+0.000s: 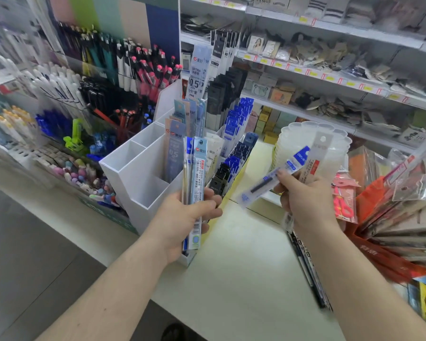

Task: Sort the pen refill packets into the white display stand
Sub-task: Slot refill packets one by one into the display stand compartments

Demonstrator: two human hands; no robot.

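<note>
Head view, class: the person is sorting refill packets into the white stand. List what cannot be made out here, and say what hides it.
- Packets in the left hand: overlapped, so their count is unclear; print too small to read.
- Stand: its lower front hidden behind the left hand and wrist.
- Right hand: lower ends of its packets covered by the grip.
- Orange bag: cut off by the right edge.
- Pens at left: blurred.

A pale counter carries the white display stand, a stack of clear lids and dark packets.
</note>
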